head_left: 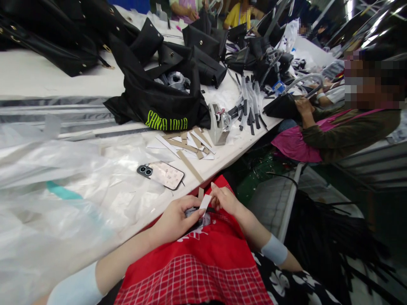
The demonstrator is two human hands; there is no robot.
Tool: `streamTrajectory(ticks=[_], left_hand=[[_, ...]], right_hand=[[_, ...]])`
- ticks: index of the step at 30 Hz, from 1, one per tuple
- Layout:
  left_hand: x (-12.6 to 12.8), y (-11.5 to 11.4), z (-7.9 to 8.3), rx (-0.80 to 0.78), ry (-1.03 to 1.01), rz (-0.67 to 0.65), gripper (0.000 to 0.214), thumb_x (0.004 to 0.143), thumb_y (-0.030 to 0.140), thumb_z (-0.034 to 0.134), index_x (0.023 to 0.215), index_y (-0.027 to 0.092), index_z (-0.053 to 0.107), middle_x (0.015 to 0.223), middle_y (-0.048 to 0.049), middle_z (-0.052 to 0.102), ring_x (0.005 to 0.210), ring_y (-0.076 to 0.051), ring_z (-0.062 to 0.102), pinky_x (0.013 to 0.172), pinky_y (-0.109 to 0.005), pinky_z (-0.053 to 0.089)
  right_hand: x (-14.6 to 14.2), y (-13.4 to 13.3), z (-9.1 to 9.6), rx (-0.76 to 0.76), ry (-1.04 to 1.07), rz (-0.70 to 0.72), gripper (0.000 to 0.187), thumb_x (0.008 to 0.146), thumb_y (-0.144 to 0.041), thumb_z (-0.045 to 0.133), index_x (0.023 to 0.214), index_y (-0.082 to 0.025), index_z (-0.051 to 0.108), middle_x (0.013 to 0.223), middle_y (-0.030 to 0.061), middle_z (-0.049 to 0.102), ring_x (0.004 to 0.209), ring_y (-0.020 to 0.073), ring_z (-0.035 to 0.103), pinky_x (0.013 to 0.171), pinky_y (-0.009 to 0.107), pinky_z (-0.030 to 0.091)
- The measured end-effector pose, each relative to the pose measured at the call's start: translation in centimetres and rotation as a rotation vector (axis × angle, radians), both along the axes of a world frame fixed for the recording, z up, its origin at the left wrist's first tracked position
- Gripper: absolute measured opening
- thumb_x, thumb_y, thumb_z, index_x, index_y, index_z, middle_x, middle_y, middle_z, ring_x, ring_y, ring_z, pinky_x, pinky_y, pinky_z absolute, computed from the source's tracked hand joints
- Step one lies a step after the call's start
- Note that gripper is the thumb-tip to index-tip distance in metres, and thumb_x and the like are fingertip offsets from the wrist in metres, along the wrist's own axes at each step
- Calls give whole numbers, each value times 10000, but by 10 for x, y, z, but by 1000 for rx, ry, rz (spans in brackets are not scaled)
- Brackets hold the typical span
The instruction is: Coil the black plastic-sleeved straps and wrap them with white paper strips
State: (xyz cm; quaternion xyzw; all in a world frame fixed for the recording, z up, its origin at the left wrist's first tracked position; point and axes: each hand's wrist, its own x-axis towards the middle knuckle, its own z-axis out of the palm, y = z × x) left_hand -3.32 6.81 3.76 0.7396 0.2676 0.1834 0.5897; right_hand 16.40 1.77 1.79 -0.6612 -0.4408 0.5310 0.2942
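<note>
Left hand [176, 217] pinches small white card strip [205, 204] over red checked cloth apron [193, 262], seemingly steadying it; right hand [226, 200] bent close, grip unclear. Loose brown-and-white card strips [182, 145] beyond apron, presumably for reach.

Matt cardbd strip [205, 203], cloth apron [206, 250], glossy plastic sheeting [28, 182], smooth lthr-look bags [210, 45] w/ metal studs [201, 42]

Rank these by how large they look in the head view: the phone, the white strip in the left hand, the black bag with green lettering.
1. Black bag
2. Phone
3. White strip in the left hand
</note>
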Motion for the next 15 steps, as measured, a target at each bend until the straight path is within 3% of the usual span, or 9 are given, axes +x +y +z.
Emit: streamTrajectory(ticks=[3,5,7,12,15], left_hand=[[0,2,0,26,-46,-8,210,889,285,526,968,213,708,936,-49,684,874,-173,622,843,-283,473],[0,3,-2,74,-42,32,197,881,288,538,936,215,713,973,-61,652,922,-182,602,874,-298,463],[1,4,-3,108,-14,88,186,874,300,549,889,212,712,966,-63,620,939,-188,581,888,-308,452],[4,5,-4,-20,62,98,188,877,311,532,827,202,676,822,-27,643,821,-172,602,807,-292,462],[8,3,0,3,64,105,201,871,317,526,774,200,658,812,-26,652,806,-171,607,785,-285,458]], right_hand=[[-4,-1,-9,-32,247,-44,409,768,-550,619,689,-151,666,636,13,632,562,117,537,573,236,420],[-9,-2,-8,23,258,-106,320,712,-473,700,706,-156,663,687,9,650,613,126,558,614,242,439],[-11,-2,-2,81,182,-103,266,750,-418,671,728,-153,673,707,13,658,651,142,575,630,250,446],[-1,-1,29,218,-55,198,282,874,-279,484,707,-137,662,688,14,624,661,138,548,635,240,423],[2,0,41,205,-111,271,290,882,-296,489,734,-131,676,683,19,633,638,131,545,608,229,415]])
